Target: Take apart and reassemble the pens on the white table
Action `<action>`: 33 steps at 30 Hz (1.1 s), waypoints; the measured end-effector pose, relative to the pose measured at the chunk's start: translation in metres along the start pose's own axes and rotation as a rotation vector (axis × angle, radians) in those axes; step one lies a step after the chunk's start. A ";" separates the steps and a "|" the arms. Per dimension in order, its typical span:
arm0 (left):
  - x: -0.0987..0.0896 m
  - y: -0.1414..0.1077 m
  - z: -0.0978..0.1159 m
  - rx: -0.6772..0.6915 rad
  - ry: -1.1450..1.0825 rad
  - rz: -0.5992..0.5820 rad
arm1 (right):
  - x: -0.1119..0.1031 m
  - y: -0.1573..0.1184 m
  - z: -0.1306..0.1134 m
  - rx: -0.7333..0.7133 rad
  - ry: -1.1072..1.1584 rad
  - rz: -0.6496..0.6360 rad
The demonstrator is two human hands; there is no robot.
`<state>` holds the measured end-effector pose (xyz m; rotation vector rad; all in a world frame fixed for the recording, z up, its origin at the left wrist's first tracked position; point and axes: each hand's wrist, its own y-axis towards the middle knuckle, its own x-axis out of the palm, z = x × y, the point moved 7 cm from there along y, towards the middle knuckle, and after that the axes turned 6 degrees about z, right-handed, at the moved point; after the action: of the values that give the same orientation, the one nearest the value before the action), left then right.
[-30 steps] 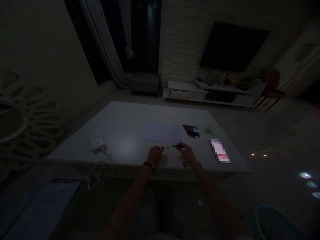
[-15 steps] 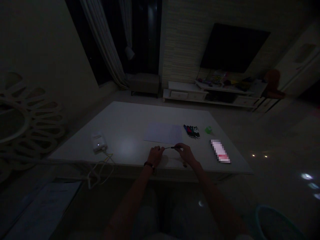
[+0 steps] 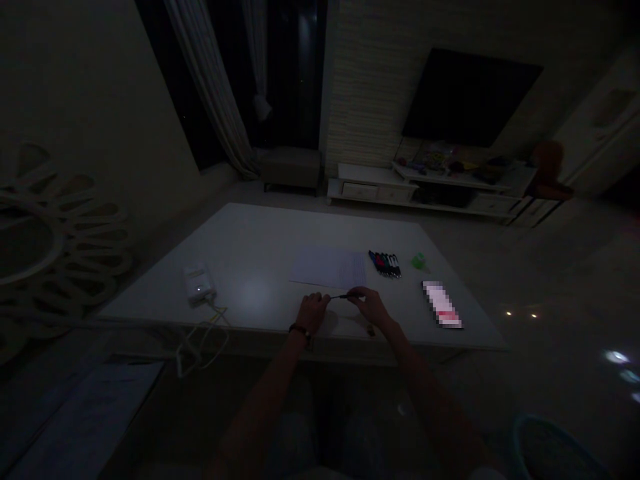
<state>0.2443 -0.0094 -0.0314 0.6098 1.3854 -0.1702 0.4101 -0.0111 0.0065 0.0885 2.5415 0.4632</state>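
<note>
Grip closed: left hand (image 3: 313, 312), right hand (image 3: 371, 308) on thin rod (image 3: 344, 296), near table edge (image 3: 235, 330)

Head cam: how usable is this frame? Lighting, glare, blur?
Head view: heavily underexposed, with the room's edges nearly black; a pale glare patch sits on the white table; the wide lens bends straight edges; the pink-and-white packet is pixelated; the thin dark item between the left hand and right hand is hard to resolve.
</note>
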 end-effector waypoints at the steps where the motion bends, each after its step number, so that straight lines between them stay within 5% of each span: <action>1: 0.000 0.000 0.000 0.004 -0.002 0.004 | 0.001 0.000 -0.001 0.000 0.000 -0.001; 10: 0.003 0.002 0.001 0.006 -0.125 0.037 | 0.031 0.003 -0.012 0.018 0.034 -0.085; 23: 0.003 -0.002 0.005 0.085 -0.098 0.115 | 0.045 0.003 0.008 0.245 0.063 -0.187; 33: 0.000 -0.003 0.005 0.087 -0.103 0.153 | 0.040 -0.004 0.007 0.209 0.050 -0.134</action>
<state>0.2470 -0.0139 -0.0319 0.7663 1.2313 -0.1378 0.3803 -0.0060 -0.0210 -0.0169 2.6170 0.1490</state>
